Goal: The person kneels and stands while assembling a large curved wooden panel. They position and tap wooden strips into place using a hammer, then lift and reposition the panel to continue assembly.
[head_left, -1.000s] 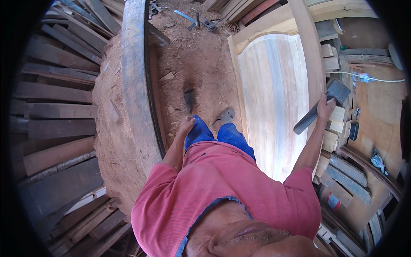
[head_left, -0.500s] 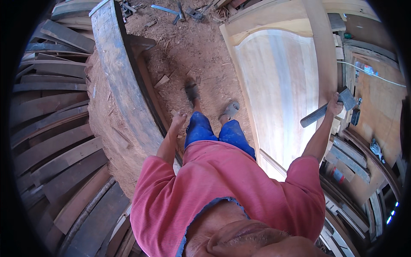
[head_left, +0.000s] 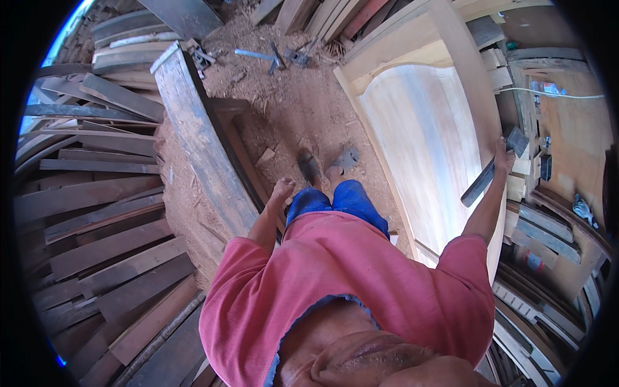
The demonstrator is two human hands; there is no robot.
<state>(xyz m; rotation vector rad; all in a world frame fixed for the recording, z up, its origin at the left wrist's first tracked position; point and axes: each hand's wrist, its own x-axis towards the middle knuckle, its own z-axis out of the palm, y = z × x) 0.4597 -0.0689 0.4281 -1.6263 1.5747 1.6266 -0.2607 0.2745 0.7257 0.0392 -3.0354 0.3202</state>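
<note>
My right hand (head_left: 503, 157) is closed around a dark mallet-like tool (head_left: 480, 184) with a blocky head (head_left: 516, 140). It holds the tool over the right side of a pale wooden door (head_left: 412, 122) with an arched panel. My left hand (head_left: 282, 189) hangs at my left thigh, near the edge of a long worn bench plank (head_left: 200, 122). Its fingers are curled; whatever may be inside them is too small or hidden to make out. Blue shorts and two sandalled feet (head_left: 309, 166) show below me on the ground.
Stacked dark boards (head_left: 109, 222) fill the left side. Sawdust and shavings cover the floor (head_left: 290, 109). At the far end lie a hammer-like tool (head_left: 276, 58) and a blue strip (head_left: 253, 54). More timber (head_left: 545, 222) and wooden panels (head_left: 570, 135) stand at the right.
The view has shifted, bringing more boards at the far end and left into sight. My feet have changed position, now closer together. The mallet-like tool stays in my right hand.
</note>
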